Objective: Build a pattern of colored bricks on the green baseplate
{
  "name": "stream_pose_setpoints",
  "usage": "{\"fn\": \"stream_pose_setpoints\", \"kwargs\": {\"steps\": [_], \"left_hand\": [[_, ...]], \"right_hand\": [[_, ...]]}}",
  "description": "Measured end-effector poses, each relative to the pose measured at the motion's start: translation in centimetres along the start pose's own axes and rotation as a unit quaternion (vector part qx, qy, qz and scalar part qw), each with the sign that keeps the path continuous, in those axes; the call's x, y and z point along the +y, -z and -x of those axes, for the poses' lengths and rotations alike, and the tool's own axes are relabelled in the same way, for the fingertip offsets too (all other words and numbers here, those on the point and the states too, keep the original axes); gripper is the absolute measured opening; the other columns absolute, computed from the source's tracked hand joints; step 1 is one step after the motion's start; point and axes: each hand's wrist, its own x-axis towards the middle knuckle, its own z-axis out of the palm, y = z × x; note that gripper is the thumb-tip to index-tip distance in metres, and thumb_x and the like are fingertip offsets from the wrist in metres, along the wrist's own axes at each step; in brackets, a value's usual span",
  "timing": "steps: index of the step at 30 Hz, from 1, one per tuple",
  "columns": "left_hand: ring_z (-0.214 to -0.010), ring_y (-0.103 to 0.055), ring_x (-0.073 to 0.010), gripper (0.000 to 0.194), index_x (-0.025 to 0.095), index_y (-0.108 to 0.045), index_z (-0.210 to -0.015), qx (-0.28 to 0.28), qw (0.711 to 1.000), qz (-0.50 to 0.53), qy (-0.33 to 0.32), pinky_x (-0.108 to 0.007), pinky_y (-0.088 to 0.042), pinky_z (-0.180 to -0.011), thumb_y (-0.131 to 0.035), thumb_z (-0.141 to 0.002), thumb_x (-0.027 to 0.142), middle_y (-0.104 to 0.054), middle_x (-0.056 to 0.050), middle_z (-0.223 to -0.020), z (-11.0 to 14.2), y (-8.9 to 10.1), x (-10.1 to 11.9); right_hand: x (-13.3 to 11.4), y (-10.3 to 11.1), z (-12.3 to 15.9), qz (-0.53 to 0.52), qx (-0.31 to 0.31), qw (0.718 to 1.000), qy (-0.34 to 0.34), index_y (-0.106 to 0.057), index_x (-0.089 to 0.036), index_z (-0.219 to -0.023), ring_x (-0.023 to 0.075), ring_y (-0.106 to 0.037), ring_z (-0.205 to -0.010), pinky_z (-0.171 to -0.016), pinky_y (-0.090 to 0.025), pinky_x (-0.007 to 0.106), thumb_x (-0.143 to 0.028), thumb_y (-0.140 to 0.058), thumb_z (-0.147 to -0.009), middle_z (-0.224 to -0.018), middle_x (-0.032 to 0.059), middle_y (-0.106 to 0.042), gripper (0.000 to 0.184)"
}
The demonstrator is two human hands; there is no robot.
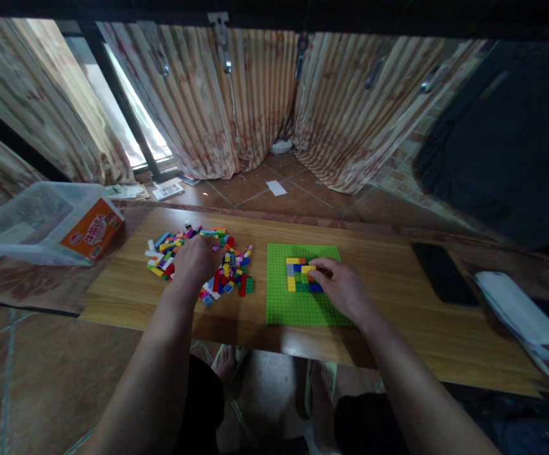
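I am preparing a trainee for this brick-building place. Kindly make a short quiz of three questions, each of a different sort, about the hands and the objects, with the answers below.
1. True or false: the left hand is at the heap of loose bricks.
2. Which thing lies to the right of the green baseplate?
A) a clear tub
B) a dark flat object
C) an open window
3. Fill the gap: the fingers of the right hand are on a ______ brick above the baseplate.

Key: 1. true; 2. B; 3. yellow
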Motion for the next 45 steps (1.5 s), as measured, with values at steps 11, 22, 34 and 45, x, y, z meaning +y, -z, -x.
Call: {"fn": "stream_pose_setpoints", "kwargs": {"steps": [11, 22, 34, 45], "left_hand": [[-0.073, -0.064, -0.0175, 0.024, 0.017, -0.075, -0.086, -0.076, 0.95, 0.225, -0.204, -0.024, -0.043, -0.067, -0.052, -0.083, 0.024, -0.072, -0.006, -0.081, 1.8, -2.4, 5.3], [-0.072, -0.064, -0.0197, 0.019, 0.017, -0.072, -0.079, -0.113, 0.943, 0.201, -0.24, -0.027, -0.041, -0.065, -0.054, -0.082, 0.022, -0.071, -0.009, -0.079, 2.7, -4.0, 7.1], [-0.072, -0.063, -0.0158, 0.021, 0.016, -0.071, -0.088, -0.121, 0.956, 0.109, -0.244, -0.024, -0.044, -0.066, -0.052, -0.085, 0.024, -0.071, -0.006, -0.083, 2.8, -4.0, 7.1], [-0.071, -0.063, -0.0162, 0.021, 0.016, -0.07, -0.084, -0.121, 0.956, 0.095, -0.249, -0.024, -0.046, -0.067, -0.05, -0.085, 0.022, -0.07, -0.006, -0.08, 2.9, -3.7, 7.2]], "right_hand": [[-1.9, -3.1, 1.3, 0.125, 0.066, 0.99, 0.011, -0.065, -0.024, -0.081, 0.0233, -0.061, -0.079, -0.071, -0.042, 0.035, -0.041, -0.061, -0.084, -0.084, 0.0064, -0.069, 0.017], [-2.1, -2.9, 2.0, 0.152, 0.034, 0.987, 0.022, -0.061, -0.024, -0.083, 0.0228, -0.06, -0.075, -0.07, -0.042, 0.036, -0.041, -0.062, -0.082, -0.084, 0.005, -0.068, 0.017], [-0.6, -1.1, 0.9, 0.164, -0.041, 0.981, 0.096, -0.062, -0.018, -0.123, 0.0307, -0.054, -0.109, -0.093, -0.046, 0.048, -0.04, -0.052, -0.089, -0.115, 0.0142, -0.059, 0.042], [-0.2, -1.3, 0.6, 0.163, -0.053, 0.979, 0.111, -0.067, -0.02, -0.114, 0.0293, -0.052, -0.113, -0.098, -0.044, 0.048, -0.035, -0.05, -0.091, -0.119, 0.012, -0.058, 0.032]]}}
